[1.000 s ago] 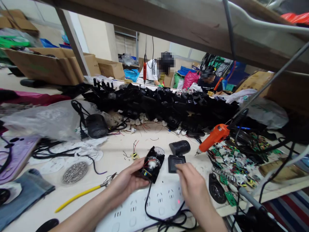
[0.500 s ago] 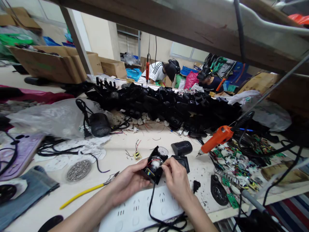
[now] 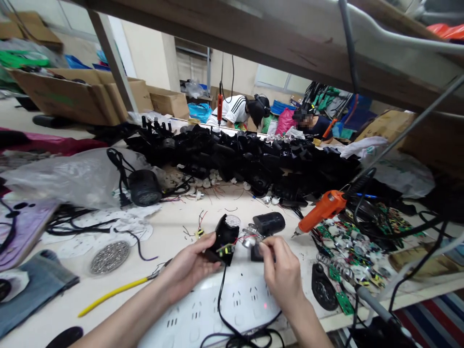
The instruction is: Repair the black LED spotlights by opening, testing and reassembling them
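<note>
My left hand (image 3: 197, 261) is wrapped round a black plastic housing (image 3: 225, 237), from which a black cord runs down. A small circuit board (image 3: 226, 250) shows at the housing's lower opening, and a round, pale dotted disc (image 3: 232, 221) sits at its top. To the right, my right hand (image 3: 281, 263) pinches a silvery-white motor-like part (image 3: 250, 238), somewhat blurred. Thin red wires stretch between that part and the housing. Behind my right fingers lie a black rounded cover (image 3: 268, 223) and a flat black piece (image 3: 256, 253), partly hidden.
A white power strip (image 3: 203, 309) lies below my hands. Yellow-handled pliers (image 3: 116, 293) and a dish of screws (image 3: 109, 257) are on the left. An orange electric screwdriver (image 3: 322, 211) hangs at right near piled circuit boards (image 3: 348, 246). Black casings (image 3: 224, 150) heap along the back.
My right hand has drawn the silvery-white part out of the housing to the right, stretching the red wires. The housing has tilted and shifted slightly left with my left hand.
</note>
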Tool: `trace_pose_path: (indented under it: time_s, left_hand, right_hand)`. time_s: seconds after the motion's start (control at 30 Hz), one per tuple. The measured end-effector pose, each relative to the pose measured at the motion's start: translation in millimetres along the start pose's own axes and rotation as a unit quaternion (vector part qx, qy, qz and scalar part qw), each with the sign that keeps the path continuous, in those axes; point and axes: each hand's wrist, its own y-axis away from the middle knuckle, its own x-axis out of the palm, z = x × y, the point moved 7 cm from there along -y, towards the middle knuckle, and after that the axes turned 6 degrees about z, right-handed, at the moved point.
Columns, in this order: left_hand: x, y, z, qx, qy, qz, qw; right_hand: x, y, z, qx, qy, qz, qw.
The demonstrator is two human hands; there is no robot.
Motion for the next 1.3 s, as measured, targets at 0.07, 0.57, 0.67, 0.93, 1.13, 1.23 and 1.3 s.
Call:
trace_pose_path:
  time_s: [0.07,0.57,0.67,0.93,1.13,1.23,1.3]
  left_hand:
    - [-1.0,-1,-8,0.029,-0.079,0.027,0.996]
    - [14.3,15,-82,0.299,-0.672,-0.169,0.656]
    - [55.7,11,-66,0.331,-0.638,-0.049,0.693]
    - [123.0,-38,5,0.264,-0.639,0.179,0.700]
    - [120.3,-45,10,0.295,-0.636,0.189,0.687]
    - [118.7,-46,11,0.303,-0.642,0.177,0.681]
    - [118.3,-47,12,0.309,-0.643,0.176,0.678]
  right_hand:
    - [-5,4,-13,-0.015,0.028,0.013,0.999]
    - [-38,29,-50,0.074,0.039,-0.003,0.996]
    - [-75,17,-75,0.169,-0.008,-0.211,0.963]
    - [-64,-38,-122,0.282,-0.120,-0.152,0.940]
    - [-66,-33,-68,0.195,-0.342,-0.109,0.913]
    - [-61,-40,-46,0.185,-0.460,-0.080,0.865]
    - [-60,-44,-38,0.192,-0.479,-0.102,0.850]
